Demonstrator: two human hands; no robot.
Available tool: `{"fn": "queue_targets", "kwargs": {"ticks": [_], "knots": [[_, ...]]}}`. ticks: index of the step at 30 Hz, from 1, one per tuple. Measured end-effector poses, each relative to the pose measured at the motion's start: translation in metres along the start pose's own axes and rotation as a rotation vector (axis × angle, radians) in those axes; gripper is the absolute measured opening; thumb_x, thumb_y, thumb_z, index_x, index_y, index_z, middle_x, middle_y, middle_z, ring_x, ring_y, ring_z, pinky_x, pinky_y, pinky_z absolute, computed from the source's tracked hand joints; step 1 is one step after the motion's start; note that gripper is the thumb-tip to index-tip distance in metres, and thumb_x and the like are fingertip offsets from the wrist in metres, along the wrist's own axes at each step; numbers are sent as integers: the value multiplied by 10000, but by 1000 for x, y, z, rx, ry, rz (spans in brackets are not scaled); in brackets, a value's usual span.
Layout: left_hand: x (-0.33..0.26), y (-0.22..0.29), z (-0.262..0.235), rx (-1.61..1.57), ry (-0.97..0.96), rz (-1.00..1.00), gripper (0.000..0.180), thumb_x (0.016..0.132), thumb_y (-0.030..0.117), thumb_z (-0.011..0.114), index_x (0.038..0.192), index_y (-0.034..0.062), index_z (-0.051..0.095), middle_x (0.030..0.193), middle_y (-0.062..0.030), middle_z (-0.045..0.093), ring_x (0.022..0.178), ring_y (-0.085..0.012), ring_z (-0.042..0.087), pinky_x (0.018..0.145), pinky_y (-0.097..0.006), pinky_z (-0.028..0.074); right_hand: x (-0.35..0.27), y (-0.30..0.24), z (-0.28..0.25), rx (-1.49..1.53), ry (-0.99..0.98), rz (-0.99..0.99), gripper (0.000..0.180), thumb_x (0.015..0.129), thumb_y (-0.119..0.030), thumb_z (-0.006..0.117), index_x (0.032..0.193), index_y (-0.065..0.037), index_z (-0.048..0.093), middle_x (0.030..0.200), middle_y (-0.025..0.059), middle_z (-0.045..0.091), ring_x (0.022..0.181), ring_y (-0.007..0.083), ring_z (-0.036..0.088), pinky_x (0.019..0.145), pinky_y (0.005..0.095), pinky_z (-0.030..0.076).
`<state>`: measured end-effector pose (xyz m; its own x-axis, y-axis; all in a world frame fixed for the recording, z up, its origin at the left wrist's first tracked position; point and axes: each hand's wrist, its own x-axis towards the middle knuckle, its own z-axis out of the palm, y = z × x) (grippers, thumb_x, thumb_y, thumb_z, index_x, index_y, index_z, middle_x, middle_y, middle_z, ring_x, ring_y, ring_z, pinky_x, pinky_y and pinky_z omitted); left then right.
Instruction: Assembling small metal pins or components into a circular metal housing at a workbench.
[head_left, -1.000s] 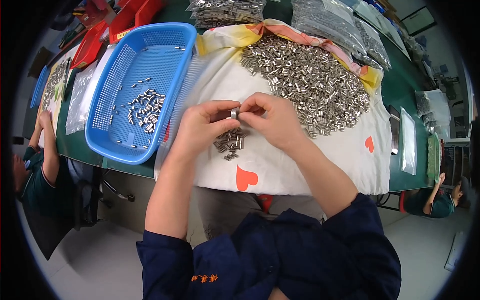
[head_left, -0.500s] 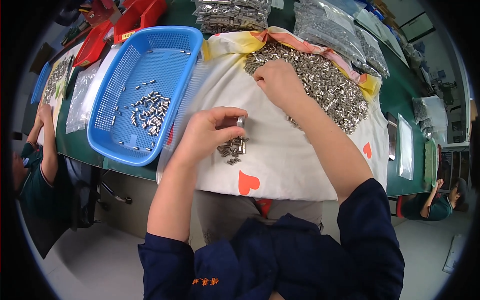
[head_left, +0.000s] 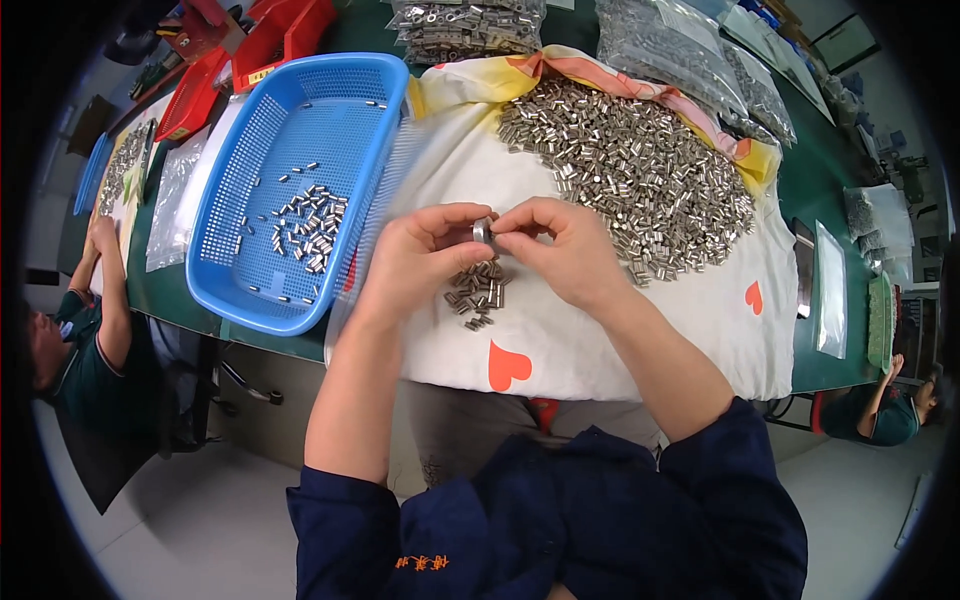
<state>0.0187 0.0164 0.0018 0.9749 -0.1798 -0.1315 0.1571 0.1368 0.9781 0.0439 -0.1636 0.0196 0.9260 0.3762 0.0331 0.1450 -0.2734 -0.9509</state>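
Observation:
Between the thumb and fingers of my left hand (head_left: 425, 250) is a round metal ring (head_left: 481, 231). My right hand (head_left: 560, 245) meets it from the right, thumb and fingertips pinched at the ring; what they hold is too small to make out. Below the hands a small heap of short metal sleeves (head_left: 478, 290) lies on the white cloth (head_left: 620, 345) with red hearts. A large pile of the same metal sleeves (head_left: 640, 170) spreads beyond my right hand. To the left, a blue plastic basket (head_left: 215, 290) contains some scattered metal sleeves (head_left: 312, 225).
Bags of metal parts (head_left: 670, 55) and stacked metal lugs (head_left: 465, 30) line the far side. Red bins (head_left: 285, 40) stand at the far left. A phone (head_left: 804, 265) and a clear plastic bag (head_left: 831, 290) lie right. Other people sit at both sides.
My right hand has come back from the large pile to the ring at my left hand. My left hand still holds the ring in about the same place.

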Motion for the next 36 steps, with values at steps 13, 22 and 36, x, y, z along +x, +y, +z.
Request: {"fn": "queue_targets", "kwargs": {"ticks": [13,22,36], "knots": [[-1,-5,4,110,73,25,323,723,-12,689,1039,-10,622,865,-50,655,776,-75,600,675,-200,491,-7,3,13,-419,200,-401,50,693,-41,622,721,-46,580,718,87,590,731,267,557,643,362,456],[-2,-3,4,92,55,31,335,730,-12,683,1056,-17,609,868,-58,656,765,-76,604,664,-201,495,-5,2,4,-182,78,-196,75,719,-73,637,758,-18,604,725,87,625,675,202,601,616,296,474],[-2,6,9,202,-7,-63,339,739,-90,624,1070,-21,593,937,-34,626,803,-66,576,711,-190,477,22,3,-50,-601,201,-49,105,767,-127,595,820,-42,626,761,107,635,712,249,615,645,357,481]]}}
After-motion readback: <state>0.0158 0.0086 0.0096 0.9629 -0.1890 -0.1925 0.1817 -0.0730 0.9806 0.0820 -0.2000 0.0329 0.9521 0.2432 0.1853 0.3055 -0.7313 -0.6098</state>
